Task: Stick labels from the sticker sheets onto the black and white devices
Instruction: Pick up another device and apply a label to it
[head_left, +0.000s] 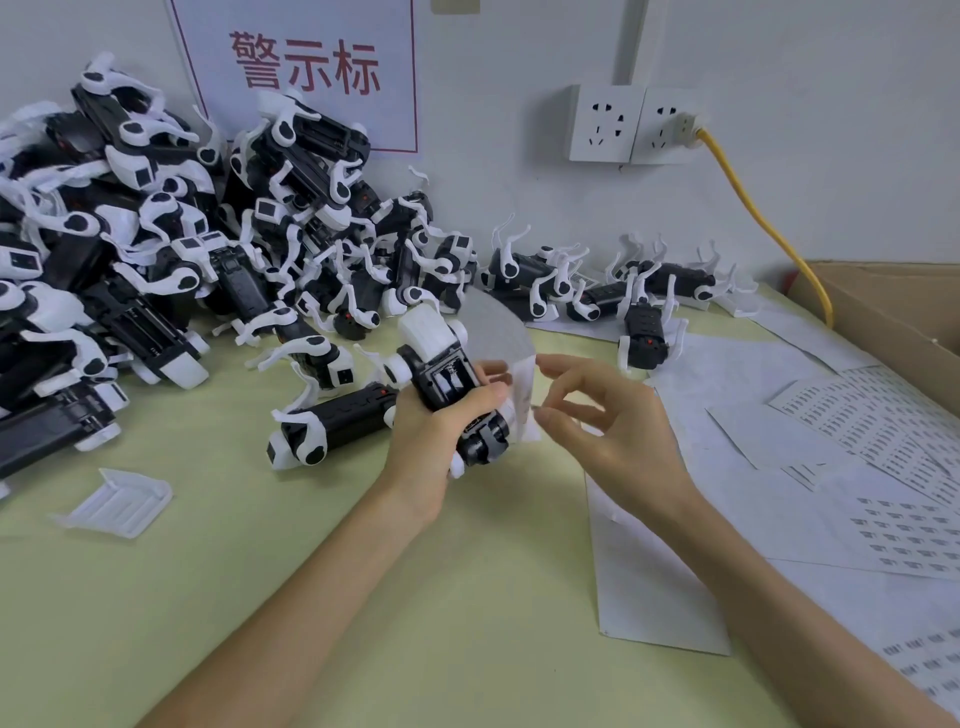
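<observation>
A cardboard box (893, 312) stood at the desk's (260, 571) right edge, cut off by the frame, so its inside could not be made out. The left hand (441, 421) had its grip clamped round one black and white device (441, 358), held just above the desk in the middle. The device's long axis ran away from the person: white end toward the wall, black end nearest, dark panel up. A white paper strip (524, 395) stood partly hidden behind it. The right hand (618, 421) hovered beside the strip, its grip apart and fingers loosely bent. Whether a label clung to a fingertip was too small to tell. Sticker sheets (883, 415) lay to the right, and a pile of devices (156, 234) to the left.
</observation>
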